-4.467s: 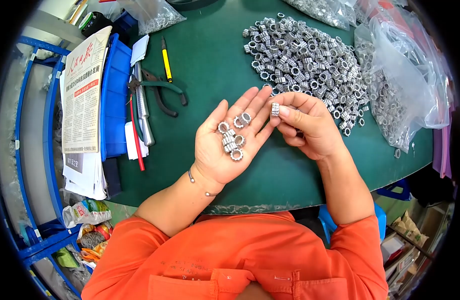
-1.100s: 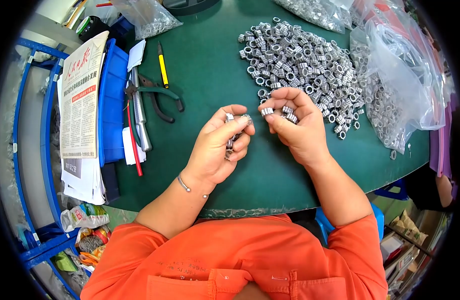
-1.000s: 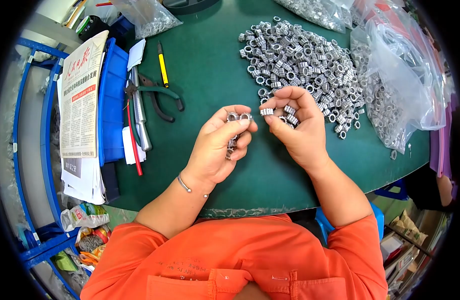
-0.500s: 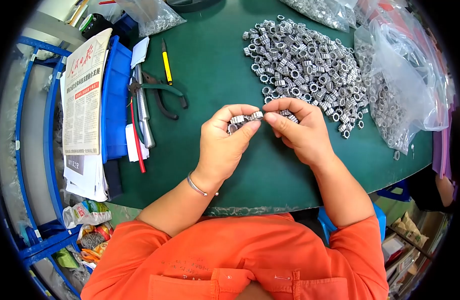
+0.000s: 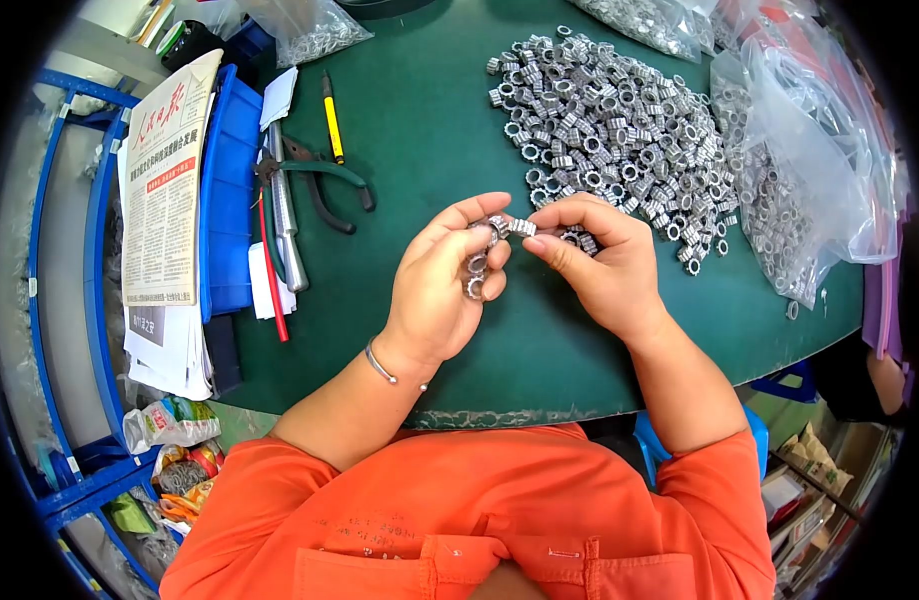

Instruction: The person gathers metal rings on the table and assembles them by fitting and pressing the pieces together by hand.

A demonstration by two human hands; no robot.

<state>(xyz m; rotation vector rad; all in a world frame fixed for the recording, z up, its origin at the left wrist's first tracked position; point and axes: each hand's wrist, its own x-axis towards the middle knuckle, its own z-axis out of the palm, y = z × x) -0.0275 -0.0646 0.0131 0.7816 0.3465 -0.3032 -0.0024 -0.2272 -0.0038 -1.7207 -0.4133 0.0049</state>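
My left hand (image 5: 430, 285), a metal bangle (image 5: 382, 366) on its wrist, is closed around several small silvery ribbed metal rings (image 5: 476, 264) that show between its fingers. With thumb and forefinger, my right hand (image 5: 615, 262) pinches one ribbed metal ring (image 5: 522, 228) beside the left fingertips. More rings (image 5: 580, 238) sit in the curled fingers of that hand. Just beyond my hands, a large heap of the same metal rings (image 5: 620, 130) lies on the green table (image 5: 420, 130).
Clear plastic bags of rings (image 5: 780, 215) lie on the right. To the left are pliers (image 5: 325, 185), a yellow pen (image 5: 333, 125), a red stick-like tool (image 5: 272, 265) and a blue bin (image 5: 230, 190) with a newspaper (image 5: 165, 190) against it. Blue shelving (image 5: 100, 330) stands beyond the table edge.
My left hand has turned, its forefinger lifting and its thumb drawing back, so more of its rings show. A ring now stands out clearly between my right fingertips.
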